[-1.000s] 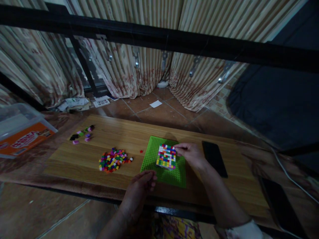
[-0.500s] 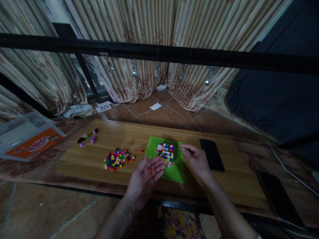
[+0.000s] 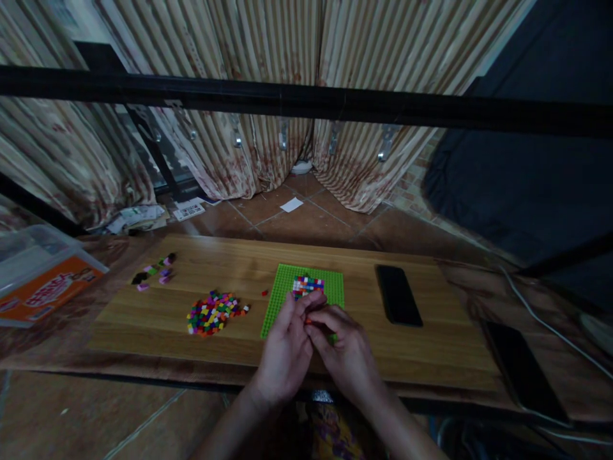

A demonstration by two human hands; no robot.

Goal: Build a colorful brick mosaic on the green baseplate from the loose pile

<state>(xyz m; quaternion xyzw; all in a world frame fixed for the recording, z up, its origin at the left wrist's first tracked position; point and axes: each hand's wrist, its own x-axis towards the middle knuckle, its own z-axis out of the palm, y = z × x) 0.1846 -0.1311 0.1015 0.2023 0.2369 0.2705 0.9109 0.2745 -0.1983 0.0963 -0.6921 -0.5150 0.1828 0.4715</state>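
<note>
My left hand (image 3: 288,348) is turned palm up with its fingers stretched out and slightly cupped. My right hand (image 3: 348,350) meets it, thumb and forefinger pinched on a small orange brick (image 3: 309,321) at the left hand's fingers. Under and beyond both hands lies a green studded baseplate (image 3: 282,281). A block of many-coloured small bricks (image 3: 306,284) is built on it; its near part is hidden by my fingers. One loose red brick (image 3: 264,292) rests on the wooden board left of the baseplate.
A pile of mixed small bricks (image 3: 213,314) lies left on the wooden board (image 3: 230,255). Farther left are several black, pink and green pieces (image 3: 152,269) and a clear box with an orange label (image 3: 57,281). A phone (image 3: 398,295) lies right, another dark device (image 3: 524,370) beyond it.
My right hand has come left and down from the baseplate's right side to my left hand, and now pinches the orange brick that lay on the left fingers. The view has shifted slightly.
</note>
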